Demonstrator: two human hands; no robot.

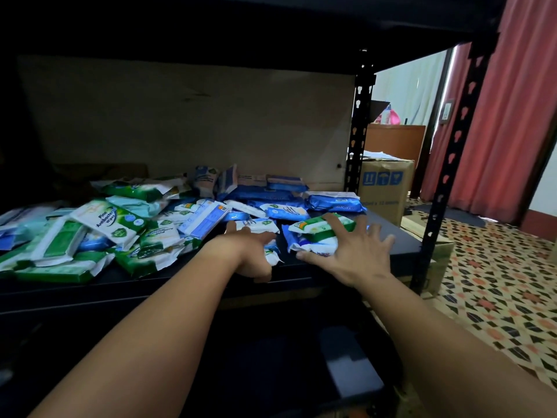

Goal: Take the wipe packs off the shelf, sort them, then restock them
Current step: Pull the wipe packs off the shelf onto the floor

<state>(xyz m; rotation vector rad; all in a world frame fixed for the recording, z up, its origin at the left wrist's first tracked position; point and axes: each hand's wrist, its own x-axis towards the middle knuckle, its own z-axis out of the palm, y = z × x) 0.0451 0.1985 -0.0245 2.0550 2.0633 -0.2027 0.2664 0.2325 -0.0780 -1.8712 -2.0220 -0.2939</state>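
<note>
Crinkled plastic wipe packs (108, 224), flat black shelf (388, 236)

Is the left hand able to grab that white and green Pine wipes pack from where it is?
Probably yes: the Pine pack lies on top of the pile, uncovered, but the left hand already holds a pack.

It's dim under the shelf (346, 254) where I'm reaching; the upper left of the frame falls almost black. Daylight comes from the right, past the red curtain (512, 116), brightening the patterned floor (497, 282). The wide lens bends the frame edges, and my forearms at the bottom look stretched and soft.
</note>
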